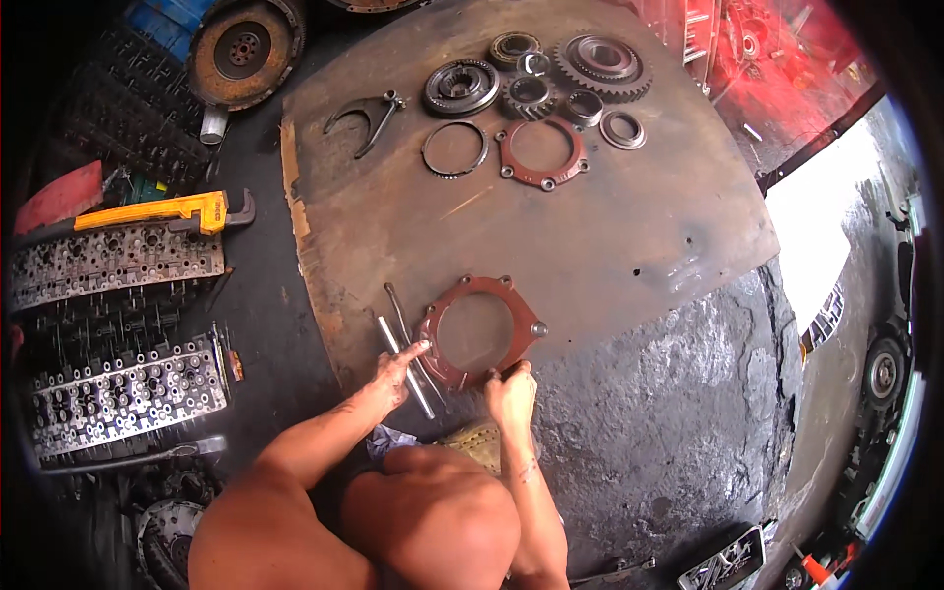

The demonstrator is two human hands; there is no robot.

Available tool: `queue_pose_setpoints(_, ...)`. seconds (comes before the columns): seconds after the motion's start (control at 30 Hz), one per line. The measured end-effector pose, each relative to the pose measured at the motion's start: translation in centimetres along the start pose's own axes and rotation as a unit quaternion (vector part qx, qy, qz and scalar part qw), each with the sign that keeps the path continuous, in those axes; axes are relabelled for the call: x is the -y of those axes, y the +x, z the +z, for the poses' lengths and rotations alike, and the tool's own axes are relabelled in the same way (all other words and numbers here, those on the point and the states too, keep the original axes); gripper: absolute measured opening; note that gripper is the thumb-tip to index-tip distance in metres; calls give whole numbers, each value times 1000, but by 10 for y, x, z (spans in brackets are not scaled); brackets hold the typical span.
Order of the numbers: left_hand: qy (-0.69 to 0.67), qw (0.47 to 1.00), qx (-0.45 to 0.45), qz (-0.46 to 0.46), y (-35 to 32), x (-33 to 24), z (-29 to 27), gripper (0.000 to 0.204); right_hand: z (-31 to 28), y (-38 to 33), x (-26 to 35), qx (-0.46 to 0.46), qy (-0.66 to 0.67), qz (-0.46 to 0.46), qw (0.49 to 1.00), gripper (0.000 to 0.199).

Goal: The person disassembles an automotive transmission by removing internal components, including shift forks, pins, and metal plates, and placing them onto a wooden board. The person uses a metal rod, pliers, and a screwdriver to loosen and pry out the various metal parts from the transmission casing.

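Note:
A reddish-brown flange plate [510,309] with a big round opening lies on the near part of the brown board. At its left rim is my left hand [393,378], fingertips drawn together over a small bright spot whose kind I cannot make out. My right hand [511,393] pinches the plate's lower edge. A silver bolt [539,329] sits at the plate's right corner. Beneath my left hand runs a shiny metal rod [423,397], and a thinner dark rod [395,300] lies beside it. A crumpled yellowish cloth [474,447] is below the plate.
Across the brown board [610,226] stand several gears [602,67], a second red flange [549,180], a thin toothed ring [455,174] and a shift fork [369,120]. Leftward lie a yellow pipe wrench [157,210] and cylinder heads [128,398]. A rusty flywheel [244,51] stands at the back left.

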State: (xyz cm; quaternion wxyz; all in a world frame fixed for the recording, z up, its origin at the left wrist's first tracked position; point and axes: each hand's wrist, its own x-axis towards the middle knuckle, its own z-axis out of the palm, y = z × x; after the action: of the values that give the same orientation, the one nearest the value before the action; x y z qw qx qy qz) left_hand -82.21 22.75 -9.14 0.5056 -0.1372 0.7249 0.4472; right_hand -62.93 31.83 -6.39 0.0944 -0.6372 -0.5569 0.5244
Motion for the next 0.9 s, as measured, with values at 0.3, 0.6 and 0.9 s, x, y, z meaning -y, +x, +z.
queue_pose_setpoints(0.3,-27,997,-70,36,37,-61,-21,87,64,63,38,-6,10,-171,985,37)
queue_pose_setpoints(0.6,-11,975,-168,148,106,-218,-116,26,41,39,87,145,109,-167,969,42)
queue_pose_setpoints(0.9,489,729,-204,433,67,-122,-16,51,-80,-4,-89,7,-9,-57,998,19)
